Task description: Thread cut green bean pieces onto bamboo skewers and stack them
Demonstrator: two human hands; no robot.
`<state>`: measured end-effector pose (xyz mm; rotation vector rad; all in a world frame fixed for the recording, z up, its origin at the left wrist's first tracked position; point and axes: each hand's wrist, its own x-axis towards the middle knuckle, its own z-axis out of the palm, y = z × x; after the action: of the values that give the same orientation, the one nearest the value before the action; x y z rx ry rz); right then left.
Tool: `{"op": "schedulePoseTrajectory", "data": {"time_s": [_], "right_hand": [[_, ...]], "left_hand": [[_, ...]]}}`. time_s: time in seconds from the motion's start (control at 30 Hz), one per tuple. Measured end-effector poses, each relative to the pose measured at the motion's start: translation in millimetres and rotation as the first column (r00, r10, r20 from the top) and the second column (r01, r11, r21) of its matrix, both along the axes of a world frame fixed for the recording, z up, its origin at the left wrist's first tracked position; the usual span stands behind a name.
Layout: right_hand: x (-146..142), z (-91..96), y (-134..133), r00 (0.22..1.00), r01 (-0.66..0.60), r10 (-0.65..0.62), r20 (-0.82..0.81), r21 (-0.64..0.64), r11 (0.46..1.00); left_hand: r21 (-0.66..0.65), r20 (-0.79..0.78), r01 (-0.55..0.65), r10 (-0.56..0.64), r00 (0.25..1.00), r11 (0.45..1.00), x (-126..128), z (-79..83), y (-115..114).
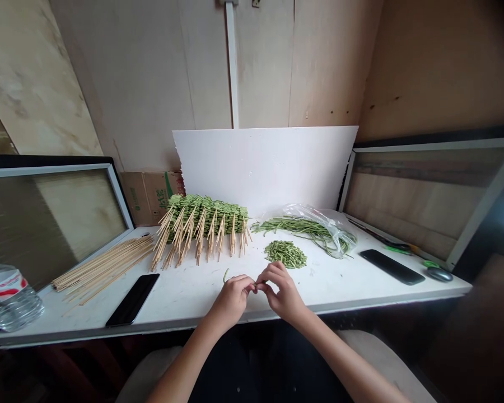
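Note:
My left hand point(234, 295) is closed around a green long bean point(225, 275), whose thin end pokes out beyond the knuckles. Fingertip to fingertip with it, my right hand point(282, 290) pinches the same bean at its other end, near the table's front edge. Much of the bean is hidden by my fingers. Just beyond my right hand lies a heap of short cut bean pieces point(286, 254). Behind that, uncut long beans point(294, 225) spill from a clear plastic bag point(340, 238). Farther left are stacked rows of bean pieces on skewers point(210, 215).
Loose bamboo skewers point(105, 263) lie at the left, near a black phone point(133, 299) and a water bottle point(12, 296). On the right are a dark phone point(391, 267) and a computer mouse point(439, 273). A white board point(264, 168) stands at the back.

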<state>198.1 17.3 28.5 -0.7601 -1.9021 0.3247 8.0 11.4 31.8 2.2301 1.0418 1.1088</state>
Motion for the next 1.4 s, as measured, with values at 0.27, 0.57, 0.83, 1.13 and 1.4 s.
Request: {"op": "schedulePoseTrajectory", "data": {"time_s": [0.27,0.57,0.83,1.13,1.4], "right_hand": [[-12.0,-17.4,3.4,0.955,-0.094,0.003,-0.298,-0.29,0.952],[-23.1,-28.5,-0.4,0.819,-0.361,-0.074,-0.569,-0.611,0.704],[-7.9,-10.9,11.1,0.842,-0.227,-0.113,-0.528,-0.536,0.813],[47.3,-18.3,47.7,0.913,0.393,-0.407,-0.001,-0.255,0.883],[45.8,-42.7,52.4,0.828,0.535,-0.503,0.248,-0.085,0.84]], "left_hand": [[-0.109,0.142,0.054,-0.039,0.989,0.993,5.4,-6.4,1.5],[-0.19,0.213,0.076,-0.035,0.977,0.979,8.1,-16.0,4.6],[-0.196,0.272,0.054,0.002,0.962,0.979,2.0,-14.4,10.4],[-0.221,0.198,-0.049,0.094,0.976,0.974,-4.4,-19.3,15.2],[-0.218,0.149,-0.077,0.111,0.983,0.973,-3.2,-22.6,16.1]]}}
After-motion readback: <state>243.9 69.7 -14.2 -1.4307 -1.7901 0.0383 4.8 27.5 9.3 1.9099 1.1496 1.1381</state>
